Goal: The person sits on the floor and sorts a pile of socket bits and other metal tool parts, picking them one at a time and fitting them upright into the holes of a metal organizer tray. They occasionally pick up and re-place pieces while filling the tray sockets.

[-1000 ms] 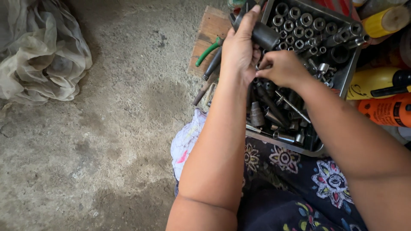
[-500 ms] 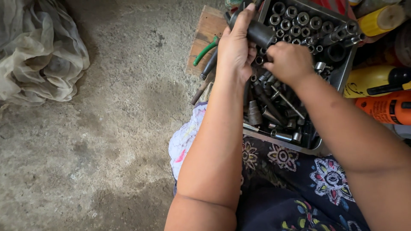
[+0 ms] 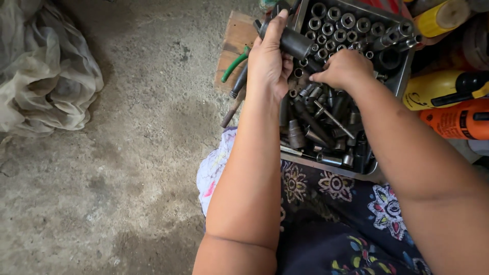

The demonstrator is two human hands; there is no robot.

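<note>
Socket [image 3: 294, 42] lies slanted, up-left to down-right, gripped by left hand [image 3: 269, 63]; right hand [image 3: 342, 69] curled shut.

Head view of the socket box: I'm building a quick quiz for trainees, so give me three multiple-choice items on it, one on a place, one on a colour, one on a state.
1. Where does the crumpled cloth lie?
A. on the concrete floor, far left
B. in the tool box
C. on the lap

2. What colour is the handle lying by the wooden board?
A. red
B. green
C. white

3. What is the left hand doing?
A. resting flat on the floor
B. hanging empty
C. gripping a large dark socket

Answers: 1 A, the cloth is heaped on the floor at left. 2 B, the curved handle is green. 3 C, fingers wrap the socket above the tool box.
</note>
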